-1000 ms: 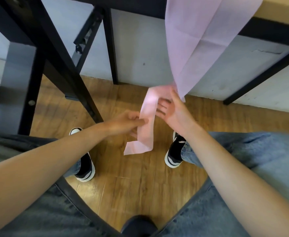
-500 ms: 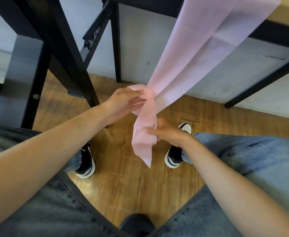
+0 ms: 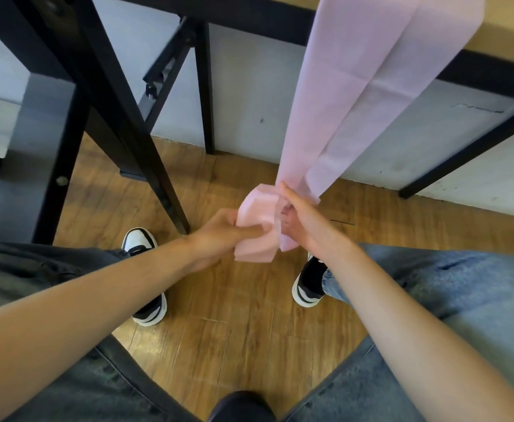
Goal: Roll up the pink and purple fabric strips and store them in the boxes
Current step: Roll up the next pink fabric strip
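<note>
A pink fabric strip (image 3: 368,86) hangs over the edge of the surface (image 3: 511,35) at the upper right and runs down and to the left, its long axis slanting from that edge toward the person's hands above the wooden floor (image 3: 249,330). It hangs in two overlapping lengths: one ends loose just beyond the right hand, the other feeds into a loosely wound, flattened bundle at the bottom. The left hand (image 3: 219,236) grips that bundle from the left, fingers curled round it and the thumb laid across its front face, so this grip is clamped on the rolled end of the strip. The right hand (image 3: 304,220) sits against the bundle's right side where the hanging length enters it; its fingers curl in behind the fabric and the thumb points up along the strip, holding the cloth. The bundle is held in the air between the knees, well above the floor. Black frame legs (image 3: 118,117) of the furniture stand to the left, and a pale wall (image 3: 249,86) lies behind. Two black-and-white shoes (image 3: 146,281) rest on the floor below, either side of the hands.
</note>
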A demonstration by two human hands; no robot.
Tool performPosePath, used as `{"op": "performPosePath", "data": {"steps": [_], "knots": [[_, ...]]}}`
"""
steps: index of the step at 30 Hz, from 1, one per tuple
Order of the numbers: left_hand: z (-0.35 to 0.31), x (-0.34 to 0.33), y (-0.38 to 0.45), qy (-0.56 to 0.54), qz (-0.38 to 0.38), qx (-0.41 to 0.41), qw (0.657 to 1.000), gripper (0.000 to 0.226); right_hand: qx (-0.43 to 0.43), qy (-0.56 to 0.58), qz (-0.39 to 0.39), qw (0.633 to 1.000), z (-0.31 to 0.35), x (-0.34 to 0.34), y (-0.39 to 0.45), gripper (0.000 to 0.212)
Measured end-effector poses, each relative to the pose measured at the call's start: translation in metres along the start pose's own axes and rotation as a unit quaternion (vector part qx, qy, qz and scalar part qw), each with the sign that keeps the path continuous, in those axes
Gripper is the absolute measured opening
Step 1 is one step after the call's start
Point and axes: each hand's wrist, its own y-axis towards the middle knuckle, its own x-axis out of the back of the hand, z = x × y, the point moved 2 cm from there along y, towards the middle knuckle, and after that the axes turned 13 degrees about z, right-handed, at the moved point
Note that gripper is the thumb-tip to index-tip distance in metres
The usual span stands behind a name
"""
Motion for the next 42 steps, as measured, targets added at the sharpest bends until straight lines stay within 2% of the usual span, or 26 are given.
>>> {"op": "performPosePath", "data": {"steps": [4,7,9,11,14,16,18,20,22,24,27,33,36,38,40,41,42], "knots": [[-0.031,0.010,-0.005,-0.094,-0.030,-0.062,0.993,0.029,-0.081,-0.034,0.119,0.989,0.001,-0.013,-0.011,0.076],[-0.047,0.017,-0.010,-0.141,-0.030,-0.073,0.987,0.024,-0.061,-0.133,0.178,0.973,0.007,-0.011,-0.023,0.060],[-0.054,0.021,-0.012,-0.174,-0.063,-0.067,0.980,0.027,-0.054,-0.189,0.207,0.958,0.011,-0.007,-0.031,0.043],[-0.058,0.023,-0.014,-0.189,-0.074,-0.045,0.978,0.032,-0.049,-0.190,0.219,0.956,0.015,-0.005,-0.036,0.034],[-0.064,0.016,-0.018,-0.171,-0.040,0.035,0.984,0.060,0.003,-0.142,0.156,0.978,0.025,-0.005,-0.039,0.030],[-0.069,0.007,-0.025,-0.092,-0.040,0.087,0.991,0.068,0.043,-0.137,0.099,0.985,0.031,-0.005,-0.038,0.030],[-0.074,-0.006,-0.032,-0.020,-0.006,0.107,0.994,0.061,0.068,-0.115,0.064,0.989,0.035,-0.009,-0.039,0.030],[-0.078,-0.019,-0.040,0.022,0.011,0.093,0.995,0.043,0.081,-0.104,0.028,0.991,0.036,-0.012,-0.041,0.030],[-0.082,-0.022,-0.042,0.071,-0.036,0.059,0.995,0.029,0.083,-0.137,0.006,0.987,0.038,-0.015,-0.043,0.023],[-0.087,-0.018,-0.042,0.075,-0.096,0.028,0.992,0.022,0.072,-0.178,0.002,0.981,0.045,-0.015,-0.045,0.020],[-0.093,-0.010,-0.043,0.037,-0.135,-0.004,0.990,0.018,0.041,-0.175,0.052,0.982,0.059,-0.016,-0.053,0.031],[-0.095,-0.007,-0.042,-0.027,-0.146,0.020,0.989,0.023,0.012,-0.105,0.122,0.987,0.064,-0.015,-0.065,0.052],[-0.097,-0.013,-0.039,-0.013,-0.157,0.020,0.987,0.022,0.021,-0.096,0.115,0.989,0.065,-0.021,-0.067,0.044],[-0.100,-0.016,-0.038,0.004,-0.173,0.024,0.985,0.020,0.029,-0.104,0.090,0.990,0.066,-0.023,-0.069,0.033],[-0.105,-0.018,-0.041,0.042,-0.178,0.042,0.982,0.018,0.038,-0.113,0.065,0.991,0.068,-0.026,-0.071,0.033],[-0.107,-0.017,-0.043,0.113,-0.186,0.049,0.975,0.020,0.045,-0.117,0.050,0.991,0.069,-0.027,-0.072,0.037],[-0.110,-0.015,-0.045,0.227,-0.206,0.054,0.950,0.024,0.052,-0.117,0.036,0.991,0.071,-0.028,-0.072,0.041]]}}
